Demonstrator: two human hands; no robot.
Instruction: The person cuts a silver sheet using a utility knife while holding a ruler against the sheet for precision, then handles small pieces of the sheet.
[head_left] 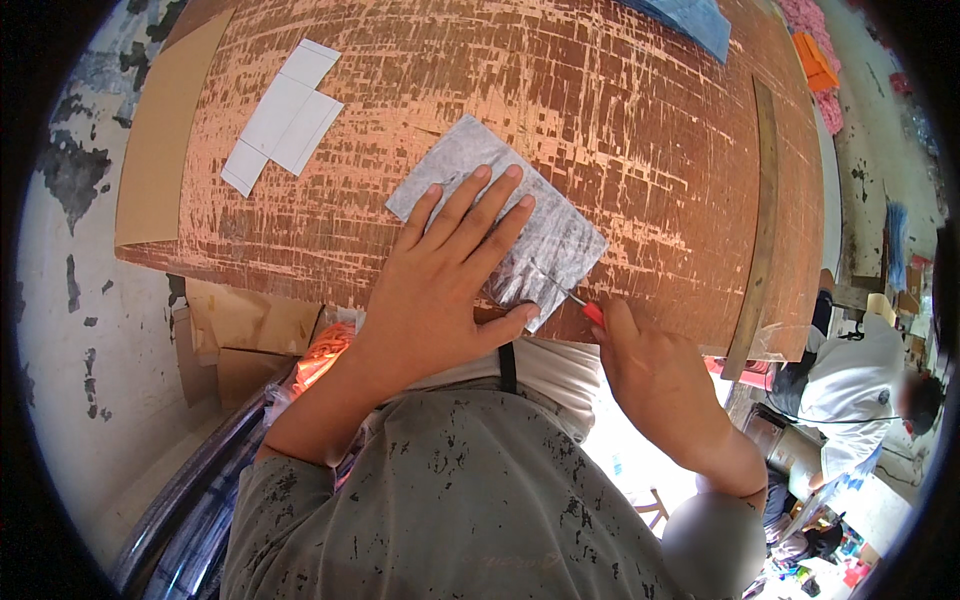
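Observation:
A grey, mottled four-sided sheet point(560, 215) lies at an angle near the front edge of the worn brown table. My left hand point(440, 265) presses flat on it, fingers spread and thumb near its front corner. In my right hand point(660, 375) is a thin pointed metal tool with a red handle point(594, 313), perhaps an awl. Its slim shaft reaches over the sheet's lower right part, close to my left thumb. Whether the tip touches the sheet I cannot tell. My right fingers are closed around the handle, hiding most of it.
A white paper cutout point(285, 118) with drawn lines lies to the far left, beside a brown cardboard strip point(165, 140). A long flat wooden strip point(763, 200) runs along the table's right side. Blue material point(690, 22) sits at the far edge. Another person point(850, 390) is at the right.

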